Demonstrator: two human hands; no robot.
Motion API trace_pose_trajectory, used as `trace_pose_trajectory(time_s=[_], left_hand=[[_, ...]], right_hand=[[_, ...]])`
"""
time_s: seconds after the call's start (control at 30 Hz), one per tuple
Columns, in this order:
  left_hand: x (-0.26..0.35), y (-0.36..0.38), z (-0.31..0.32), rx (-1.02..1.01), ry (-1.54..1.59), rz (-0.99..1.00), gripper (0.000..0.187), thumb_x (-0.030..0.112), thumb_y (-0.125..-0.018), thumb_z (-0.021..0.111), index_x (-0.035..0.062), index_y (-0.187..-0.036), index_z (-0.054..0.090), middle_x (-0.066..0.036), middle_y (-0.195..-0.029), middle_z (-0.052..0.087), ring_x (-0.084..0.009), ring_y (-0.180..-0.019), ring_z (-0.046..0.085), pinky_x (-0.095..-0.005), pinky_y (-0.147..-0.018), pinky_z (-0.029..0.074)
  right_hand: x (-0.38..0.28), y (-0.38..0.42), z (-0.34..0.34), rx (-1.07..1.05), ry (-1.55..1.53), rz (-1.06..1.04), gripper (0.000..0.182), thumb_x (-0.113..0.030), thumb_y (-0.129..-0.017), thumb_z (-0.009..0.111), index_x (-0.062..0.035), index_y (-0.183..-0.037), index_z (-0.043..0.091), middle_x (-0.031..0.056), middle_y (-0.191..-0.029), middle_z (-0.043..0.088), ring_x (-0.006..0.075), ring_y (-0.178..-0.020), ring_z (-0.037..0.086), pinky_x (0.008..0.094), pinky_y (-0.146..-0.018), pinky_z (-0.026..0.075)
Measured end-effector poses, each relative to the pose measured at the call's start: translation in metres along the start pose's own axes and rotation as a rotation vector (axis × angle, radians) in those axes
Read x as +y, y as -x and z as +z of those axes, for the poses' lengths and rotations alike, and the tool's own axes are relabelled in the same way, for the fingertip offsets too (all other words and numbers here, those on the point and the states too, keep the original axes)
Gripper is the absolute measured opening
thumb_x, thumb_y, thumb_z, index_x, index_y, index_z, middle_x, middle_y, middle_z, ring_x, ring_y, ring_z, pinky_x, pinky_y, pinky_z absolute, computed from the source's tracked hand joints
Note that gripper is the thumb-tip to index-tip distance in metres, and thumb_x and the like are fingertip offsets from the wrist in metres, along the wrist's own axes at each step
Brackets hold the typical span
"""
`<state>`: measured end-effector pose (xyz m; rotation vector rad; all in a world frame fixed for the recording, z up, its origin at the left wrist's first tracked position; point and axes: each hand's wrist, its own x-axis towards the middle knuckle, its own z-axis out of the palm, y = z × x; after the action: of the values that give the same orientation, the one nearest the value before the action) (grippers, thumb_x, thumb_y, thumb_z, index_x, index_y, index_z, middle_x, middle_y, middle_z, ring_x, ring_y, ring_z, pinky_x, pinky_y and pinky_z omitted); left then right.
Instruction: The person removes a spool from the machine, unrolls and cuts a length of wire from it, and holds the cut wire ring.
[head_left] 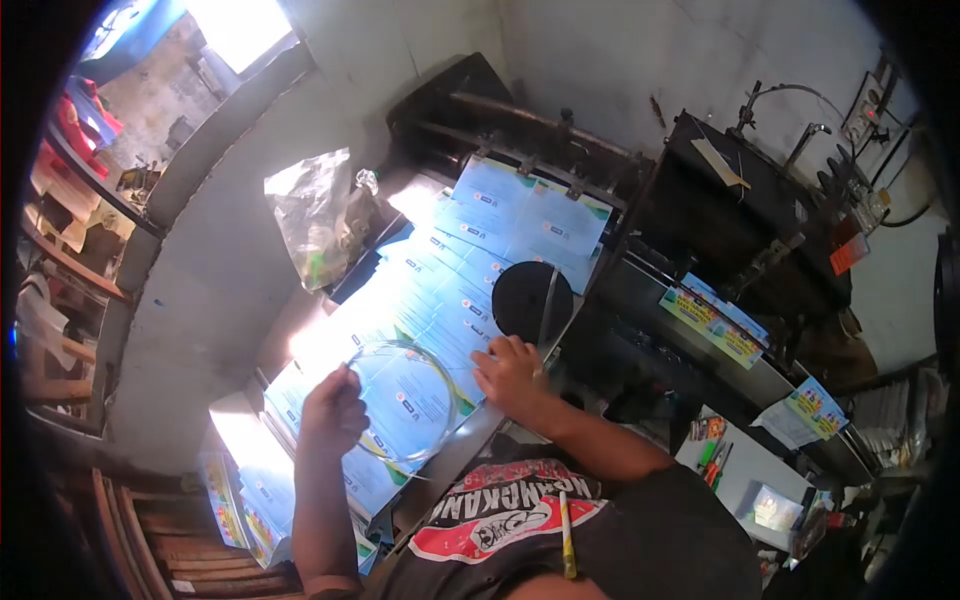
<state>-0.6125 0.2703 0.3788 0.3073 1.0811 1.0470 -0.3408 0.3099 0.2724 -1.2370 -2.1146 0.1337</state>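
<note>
My left hand is closed around one side of a loop of thin, clear strip, which curves over blue-and-white printed sheets. On the right, my right hand has its fingers curled down over the edge of the sheets; what they grip, if anything, is hidden. Just beyond it lies a flat black disc. A narrow grey strip crosses the disc and reaches down toward my right wrist.
Dark machinery stands at the back right. A clear plastic bag hangs beside the sheets at the left. More printed sheets are stacked at lower left. A white surface at right holds small tools.
</note>
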Motion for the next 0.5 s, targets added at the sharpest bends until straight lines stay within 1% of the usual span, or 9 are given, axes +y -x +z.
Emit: trace_pose_trajectory(time_s=[0.07, 0.1, 0.17, 0.23, 0.3, 0.33, 0.37, 0.43, 0.5], left_hand=[[-0.018, -0.005, 0.009, -0.028, -0.005, -0.097, 0.025, 0.030, -0.097, 0.046, 0.0121, -0.082, 0.056, 0.010, -0.051, 0.027, -0.0032, -0.039, 0.022, -0.0191, -0.035, 0.020], [-0.024, -0.012, 0.010, -0.146, -0.043, -0.170, 0.027, 0.033, -0.094, 0.049, 0.0131, -0.077, 0.055, 0.009, -0.050, 0.025, -0.0050, -0.041, 0.025, -0.0218, -0.038, 0.020], [-0.041, -0.024, 0.023, -0.107, -0.064, -0.240, 0.027, 0.033, -0.094, 0.048, 0.0130, -0.078, 0.055, 0.009, -0.050, 0.026, -0.0049, -0.041, 0.025, -0.0221, -0.038, 0.021], [-0.058, -0.035, 0.036, -0.190, -0.105, -0.304, 0.026, 0.033, -0.095, 0.047, 0.0127, -0.080, 0.055, 0.009, -0.051, 0.028, -0.0051, -0.041, 0.025, -0.0219, -0.039, 0.021], [-0.075, -0.047, 0.050, -0.209, -0.131, -0.341, 0.026, 0.033, -0.096, 0.046, 0.0121, -0.083, 0.054, 0.009, -0.052, 0.029, -0.0054, -0.041, 0.025, -0.0219, -0.039, 0.021], [-0.083, -0.052, 0.059, -0.264, -0.148, -0.381, 0.026, 0.032, -0.096, 0.045, 0.0118, -0.083, 0.054, 0.009, -0.052, 0.028, -0.0054, -0.041, 0.024, -0.0220, -0.039, 0.021], [-0.090, -0.055, 0.070, -0.318, -0.167, -0.424, 0.026, 0.032, -0.097, 0.045, 0.0116, -0.084, 0.053, 0.009, -0.052, 0.028, -0.0054, -0.041, 0.024, -0.0220, -0.039, 0.021], [-0.102, -0.062, 0.094, -0.331, -0.213, -0.449, 0.026, 0.031, -0.098, 0.044, 0.0113, -0.084, 0.053, 0.009, -0.052, 0.027, -0.0051, -0.041, 0.024, -0.0220, -0.038, 0.021], [-0.113, -0.071, 0.109, -0.344, -0.259, -0.473, 0.026, 0.031, -0.098, 0.044, 0.0111, -0.084, 0.053, 0.009, -0.052, 0.027, -0.0049, -0.041, 0.025, -0.0220, -0.038, 0.021]], right_hand=[[0.013, 0.019, -0.004, -0.003, -0.044, 0.073, 0.015, -0.023, -0.077, 0.066, -0.0126, -0.087, 0.065, 0.0058, -0.083, 0.053, 0.0223, -0.083, 0.055, 0.0368, -0.069, 0.043], [0.018, 0.030, -0.005, 0.005, -0.092, 0.144, 0.017, -0.024, -0.077, 0.067, -0.0127, -0.090, 0.066, 0.0058, -0.082, 0.054, 0.0223, -0.081, 0.056, 0.0367, -0.068, 0.044], [0.032, 0.045, -0.007, 0.024, -0.120, 0.166, 0.018, -0.023, -0.078, 0.067, -0.0115, -0.092, 0.066, 0.0066, -0.082, 0.056, 0.0225, -0.076, 0.057, 0.0351, -0.066, 0.045], [0.040, 0.056, -0.011, 0.050, -0.149, 0.189, 0.019, -0.022, -0.079, 0.068, -0.0104, -0.094, 0.066, 0.0073, -0.081, 0.058, 0.0228, -0.072, 0.058, 0.0336, -0.063, 0.046], [0.045, 0.063, -0.017, 0.111, -0.414, 0.390, 0.019, -0.018, -0.081, 0.068, -0.0086, -0.097, 0.067, 0.0077, -0.077, 0.060, 0.0177, -0.065, 0.059, 0.0279, -0.059, 0.046], [0.048, 0.066, -0.019, 0.121, -0.413, 0.394, 0.019, -0.018, -0.081, 0.068, -0.0086, -0.097, 0.067, 0.0077, -0.077, 0.060, 0.0177, -0.065, 0.059, 0.0279, -0.059, 0.046], [0.050, 0.070, -0.021, 0.171, -0.470, 0.460, 0.019, -0.018, -0.083, 0.067, -0.0076, -0.099, 0.066, 0.0075, -0.079, 0.061, 0.0172, -0.067, 0.060, 0.0273, -0.059, 0.047], [0.060, 0.083, -0.020, 0.226, -0.528, 0.534, 0.019, -0.018, -0.085, 0.066, -0.0067, -0.100, 0.066, 0.0074, -0.082, 0.063, 0.0167, -0.068, 0.061, 0.0267, -0.060, 0.048], [0.078, 0.097, -0.008, 0.225, -1.093, 0.830, 0.030, -0.018, -0.087, 0.064, -0.0060, -0.114, 0.061, 0.0055, -0.087, 0.064, 0.0129, -0.070, 0.060, 0.0261, -0.062, 0.048]])
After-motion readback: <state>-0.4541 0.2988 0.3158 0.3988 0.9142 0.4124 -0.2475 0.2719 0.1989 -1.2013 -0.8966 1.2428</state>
